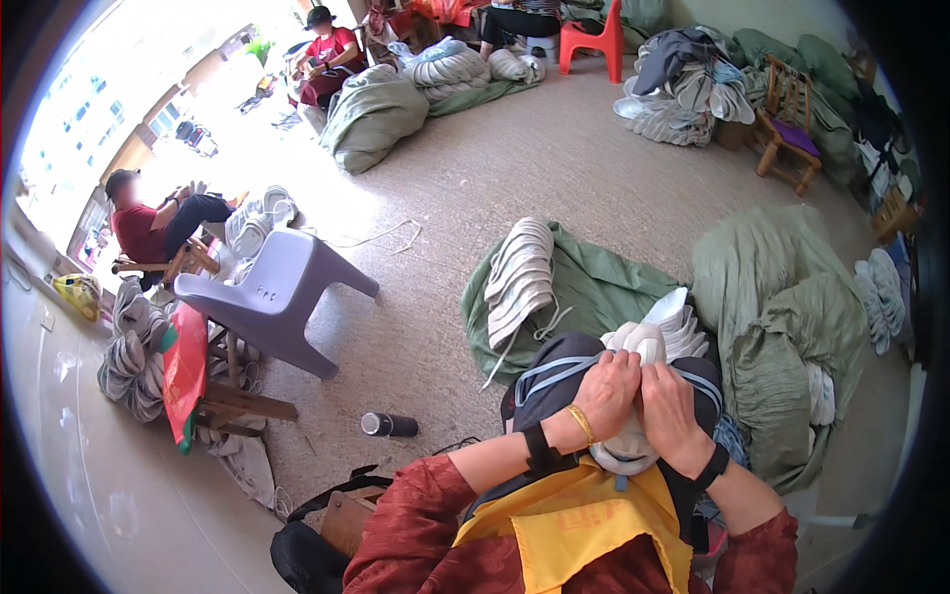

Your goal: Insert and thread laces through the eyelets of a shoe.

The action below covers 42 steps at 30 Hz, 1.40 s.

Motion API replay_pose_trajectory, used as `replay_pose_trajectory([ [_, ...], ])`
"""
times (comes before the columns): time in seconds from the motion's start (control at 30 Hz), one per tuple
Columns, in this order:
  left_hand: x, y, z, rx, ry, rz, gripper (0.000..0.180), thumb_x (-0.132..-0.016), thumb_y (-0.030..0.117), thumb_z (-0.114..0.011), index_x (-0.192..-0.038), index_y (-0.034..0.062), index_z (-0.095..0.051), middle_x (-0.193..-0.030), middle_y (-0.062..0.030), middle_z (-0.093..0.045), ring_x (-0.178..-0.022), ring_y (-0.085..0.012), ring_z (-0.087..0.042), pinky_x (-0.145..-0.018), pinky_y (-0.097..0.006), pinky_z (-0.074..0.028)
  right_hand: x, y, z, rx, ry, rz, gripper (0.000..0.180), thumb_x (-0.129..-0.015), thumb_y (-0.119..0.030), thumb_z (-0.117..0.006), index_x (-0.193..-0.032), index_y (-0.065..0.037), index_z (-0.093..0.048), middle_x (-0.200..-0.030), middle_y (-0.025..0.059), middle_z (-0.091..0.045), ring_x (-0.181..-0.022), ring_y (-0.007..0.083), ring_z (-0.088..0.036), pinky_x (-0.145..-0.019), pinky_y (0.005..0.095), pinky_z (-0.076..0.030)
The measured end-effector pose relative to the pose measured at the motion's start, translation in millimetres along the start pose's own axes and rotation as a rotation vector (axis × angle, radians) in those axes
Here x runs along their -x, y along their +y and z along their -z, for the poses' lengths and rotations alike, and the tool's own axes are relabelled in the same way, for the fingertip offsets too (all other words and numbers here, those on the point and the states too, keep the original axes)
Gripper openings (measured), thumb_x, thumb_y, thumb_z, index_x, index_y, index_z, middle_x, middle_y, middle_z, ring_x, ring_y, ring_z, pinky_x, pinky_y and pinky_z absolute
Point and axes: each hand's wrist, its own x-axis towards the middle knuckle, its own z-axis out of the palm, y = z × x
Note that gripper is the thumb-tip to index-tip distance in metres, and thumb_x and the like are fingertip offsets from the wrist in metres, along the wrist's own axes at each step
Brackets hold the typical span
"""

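A white shoe [625, 447] lies across my lap, its lower end towards my yellow apron [579, 530]. My left hand [607, 394] and my right hand [669, 408] meet over its middle, fingers bent and pressed together on it. The fingertips hide what is pinched there. Pale blue laces [556, 374] run out from beside the hands and drape over both knees. Just beyond my knees stands a stack of white shoe pieces [677, 322]. Another row of whitish shoe pieces [522, 277] lies on a green cloth [594, 259], with loose strings trailing from it.
A grey plastic chair [282, 287] stands at the left, near a dark bottle [389, 425] on the floor. To my right is a large green sack [767, 337]. Two seated people in red, green bundles [374, 114], a red chair [592, 45] and a wooden chair [787, 124] are farther off.
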Motion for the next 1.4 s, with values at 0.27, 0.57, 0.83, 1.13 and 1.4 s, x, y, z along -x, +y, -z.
replay_pose_trajectory([
  [0.27, -1.3, -12.8, -14.4, 0.111, 0.050, 0.005, 0.022, -0.077, 0.005, -0.065, -0.097, -0.0012, -0.057, -0.095, -0.0195, -0.061, -0.096, -0.0385, -0.060, -0.088, -0.046, -0.049, -6.0, -13.8, -7.4, 0.340, -0.074, -0.047, 0.023, -0.079, -0.004, -0.070, -0.100, -0.002, -0.061, -0.097, 0.0132, -0.063, -0.097, 0.0285, -0.066, -0.078, 0.0350, -0.057],
  [0.57, 3.6, -8.3, -11.3, 0.244, 0.145, 0.012, 0.038, -0.081, 0.002, -0.064, -0.117, -0.0034, -0.051, -0.094, -0.0220, -0.062, -0.093, -0.0432, -0.061, -0.083, -0.049, -0.049, -1.9, -19.0, -5.1, 0.258, -0.026, -0.172, 0.015, -0.086, -0.005, -0.066, -0.098, -0.002, -0.058, -0.093, 0.0170, -0.066, -0.089, 0.0315, -0.070, -0.076, 0.0391, -0.057],
  [0.83, 1.3, -14.1, -7.2, 0.263, 0.226, -0.015, 0.034, -0.077, -0.005, -0.057, -0.111, -0.0039, -0.054, -0.087, -0.0228, -0.062, -0.084, -0.0450, -0.061, -0.074, -0.052, -0.050, 37.3, -22.9, 75.8, -0.356, -0.186, -0.182, 0.010, -0.089, -0.007, -0.067, -0.091, -0.001, -0.060, -0.079, 0.0167, -0.067, -0.079, 0.0326, -0.071, -0.070, 0.0477, -0.052],
  [1.13, -0.7, -4.9, 23.4, 0.235, 0.197, -0.109, 0.023, -0.078, -0.002, -0.065, -0.099, 0.0022, -0.056, -0.094, -0.0151, -0.059, -0.086, -0.0382, -0.058, -0.074, -0.046, -0.048, 54.8, -23.0, 172.1, -0.686, -0.233, -0.327, 0.016, -0.094, -0.012, -0.071, -0.090, 0.001, -0.063, -0.071, 0.0124, -0.065, -0.063, 0.0212, -0.065, -0.061, 0.0337, -0.050],
  [1.4, 5.0, 42.0, 66.6, 0.750, -0.146, -0.114, 0.016, -0.094, -0.007, -0.063, -0.108, 0.0008, -0.063, -0.097, -0.0034, -0.063, -0.087, -0.0088, -0.060, -0.075, -0.023, -0.047, 32.3, -1.6, 165.2, -0.805, -0.193, -0.290, 0.018, -0.095, -0.015, -0.072, -0.093, 0.001, -0.065, -0.079, 0.0059, -0.066, -0.075, 0.0106, -0.062, -0.067, 0.0298, -0.051],
])
